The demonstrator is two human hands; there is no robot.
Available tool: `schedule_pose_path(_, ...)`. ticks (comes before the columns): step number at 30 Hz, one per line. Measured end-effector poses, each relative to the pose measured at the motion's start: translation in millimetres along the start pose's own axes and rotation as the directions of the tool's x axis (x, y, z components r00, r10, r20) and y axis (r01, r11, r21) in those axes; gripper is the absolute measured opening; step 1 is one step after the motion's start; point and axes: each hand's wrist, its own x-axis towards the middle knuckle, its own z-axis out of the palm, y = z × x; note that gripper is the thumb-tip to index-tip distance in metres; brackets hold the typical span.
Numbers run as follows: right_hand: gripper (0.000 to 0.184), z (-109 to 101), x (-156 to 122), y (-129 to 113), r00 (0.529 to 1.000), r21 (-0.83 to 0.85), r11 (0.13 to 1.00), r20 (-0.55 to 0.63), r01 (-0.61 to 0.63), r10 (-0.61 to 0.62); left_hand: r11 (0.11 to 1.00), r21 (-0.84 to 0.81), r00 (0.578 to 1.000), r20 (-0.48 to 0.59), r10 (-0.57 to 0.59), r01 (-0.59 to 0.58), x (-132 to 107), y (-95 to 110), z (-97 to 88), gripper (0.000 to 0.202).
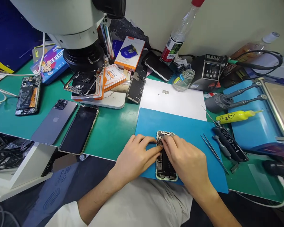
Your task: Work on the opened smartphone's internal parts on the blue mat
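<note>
An opened smartphone [164, 170] lies on the blue mat [194, 126], its circuit board and dark battery showing inside a pale frame. My left hand [140, 156] rests at the phone's left edge, with bent fingers reaching over the board. From the right, my right hand [186, 154] covers part of the battery, its thumb and fingertips pinched together near the phone's upper part. Whatever sits between those fingertips is hidden. To the right of my right hand, a pair of tweezers [214, 153] lies on the mat.
A black screwdriver-like tool [230, 143] and yellow bottle [236, 116] are at right. White paper [175, 102] holds a small metal plate [165, 92]. Behind are a glass jar [184, 80] and detached screen [136, 88]. Phones [79, 130] lie left, under a microscope [78, 34].
</note>
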Motion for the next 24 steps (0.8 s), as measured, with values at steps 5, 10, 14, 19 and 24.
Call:
schedule_pose_path(5,0.01,1.0,1.2,-1.1,0.998,-0.06,0.996,-0.008,0.067,-0.068,1.0,0.006,1.0,-0.003,0.011,-0.011,-0.3,-0.5,-0.6,0.028)
schedule_pose_path(10,0.01,2.0,0.1,-0.7,0.994,-0.095,0.99,-0.036,0.1,-0.103,1.0,0.011,1.0,-0.01,0.014,-0.014,-0.9,-0.6,0.0,0.028)
schedule_pose_path(14,0.009,4.6,0.1,0.6,0.99,-0.099,0.989,-0.072,0.112,-0.12,1.0,0.011,1.0,-0.008,0.013,-0.013,-1.1,-0.5,-0.9,0.028)
schedule_pose_path(19,0.012,12.3,3.7,8.5,0.983,-0.033,0.994,-0.146,0.104,-0.108,1.0,0.014,1.0,-0.01,0.016,-0.016,-0.6,-0.2,-0.9,0.029)
schedule_pose_path(24,0.007,11.0,0.1,14.0,0.984,0.135,0.991,-0.177,0.004,0.02,1.0,-0.016,1.0,-0.014,-0.006,0.006,-1.4,-0.7,-0.5,0.029)
